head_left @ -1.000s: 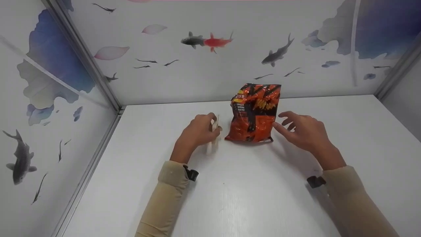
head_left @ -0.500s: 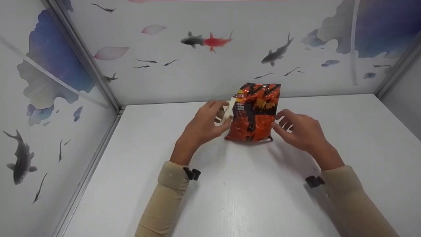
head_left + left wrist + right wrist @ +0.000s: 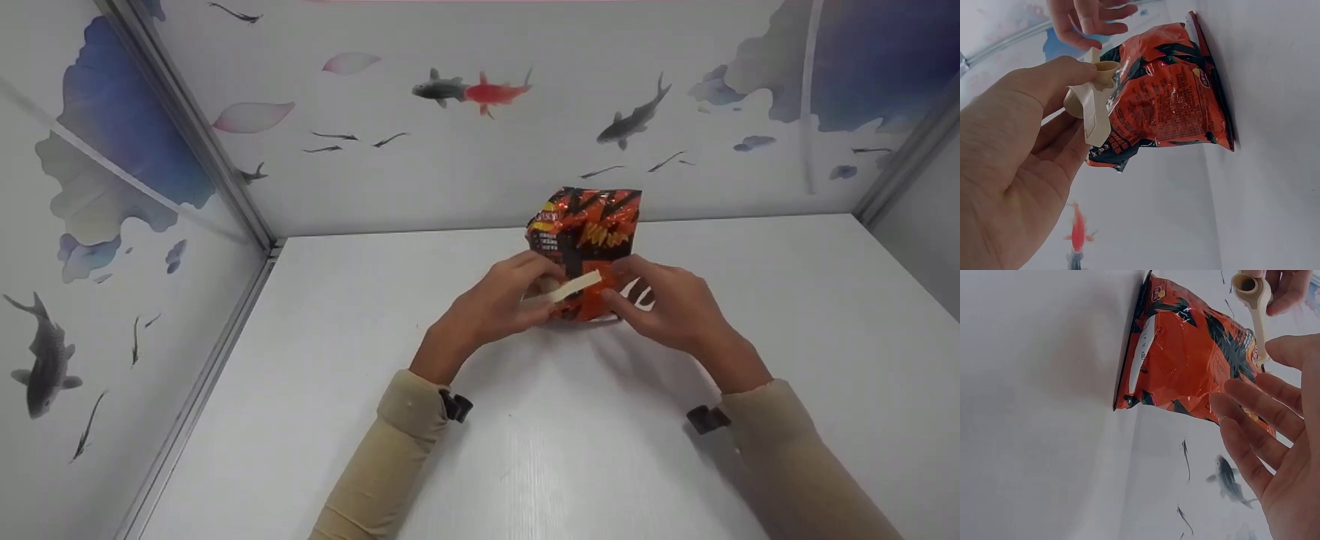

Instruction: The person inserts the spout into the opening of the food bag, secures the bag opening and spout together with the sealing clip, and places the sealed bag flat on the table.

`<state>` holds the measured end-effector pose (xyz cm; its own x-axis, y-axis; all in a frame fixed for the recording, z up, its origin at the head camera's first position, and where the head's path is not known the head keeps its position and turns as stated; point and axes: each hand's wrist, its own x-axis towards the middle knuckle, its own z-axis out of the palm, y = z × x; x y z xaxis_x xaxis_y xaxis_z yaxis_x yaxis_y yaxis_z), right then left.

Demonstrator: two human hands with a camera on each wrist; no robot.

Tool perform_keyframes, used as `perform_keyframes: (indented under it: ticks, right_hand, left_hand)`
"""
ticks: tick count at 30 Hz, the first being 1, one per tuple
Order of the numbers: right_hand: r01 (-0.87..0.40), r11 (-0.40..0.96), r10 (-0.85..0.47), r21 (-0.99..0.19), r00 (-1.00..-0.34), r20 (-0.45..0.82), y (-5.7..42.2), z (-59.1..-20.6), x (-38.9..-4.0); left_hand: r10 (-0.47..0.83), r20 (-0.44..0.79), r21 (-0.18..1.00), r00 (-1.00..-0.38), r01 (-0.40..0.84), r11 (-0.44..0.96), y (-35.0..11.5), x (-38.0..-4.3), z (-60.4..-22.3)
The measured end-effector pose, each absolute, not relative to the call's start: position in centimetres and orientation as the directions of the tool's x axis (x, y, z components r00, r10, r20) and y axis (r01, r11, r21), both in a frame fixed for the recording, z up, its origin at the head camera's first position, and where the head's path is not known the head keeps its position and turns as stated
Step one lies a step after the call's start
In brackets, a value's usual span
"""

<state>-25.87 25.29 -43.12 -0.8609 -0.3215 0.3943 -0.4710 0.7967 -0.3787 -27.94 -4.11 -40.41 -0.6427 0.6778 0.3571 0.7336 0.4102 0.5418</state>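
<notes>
An orange and black snack bag (image 3: pixel 589 214) stands upright on the white table, near the back wall. My left hand (image 3: pixel 499 304) pinches a cream plastic bag clip (image 3: pixel 577 286) between thumb and fingers, in front of the bag's lower half. A narrow bar of the clip points toward my right hand. One end of the clip (image 3: pixel 1248 285) has a round, spout-like opening in the right wrist view. At the bag's right side is my right hand (image 3: pixel 664 307), fingers spread and holding nothing. Its thumb is close to the clip's bar; whether they touch, I cannot tell.
The white table (image 3: pixel 517 465) meets the back wall (image 3: pixel 390 187) just behind the bag. A side wall (image 3: pixel 202 300) with a metal frame stands at the left. Painted fish and leaves decorate the walls.
My left hand has moved right with the clip, from beside the bag to in front of it. The clip has turned from upright to slanting. The right hand has shifted slightly left.
</notes>
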Motion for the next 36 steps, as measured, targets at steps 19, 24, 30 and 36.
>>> perform_keyframes:
  ticks: [19,24,30,36]
  right_hand:
    - [-0.521,0.740,-0.385,-0.426,-0.847,0.367,24.2,-43.4,-25.8]
    - [-0.570,0.717,-0.420,-0.400,-0.812,0.404,24.0,-43.5,-25.7]
    - [-0.607,0.692,-0.440,-0.391,-0.784,0.438,23.7,-43.6,-25.6]
    - [-0.593,0.705,-0.422,-0.390,-0.792,0.441,23.5,-43.5,-25.4]
  left_hand:
    - [0.717,0.322,0.494,-0.618,0.756,0.430,-3.1,-27.6,-41.1]
    - [0.691,0.231,0.569,-0.685,0.671,0.475,-3.0,-27.8,-41.2]
    - [0.694,0.209,0.620,-0.689,0.642,0.450,-3.4,-28.1,-41.4]
    - [0.659,0.192,0.657,-0.727,0.594,0.464,-3.6,-28.1,-41.1]
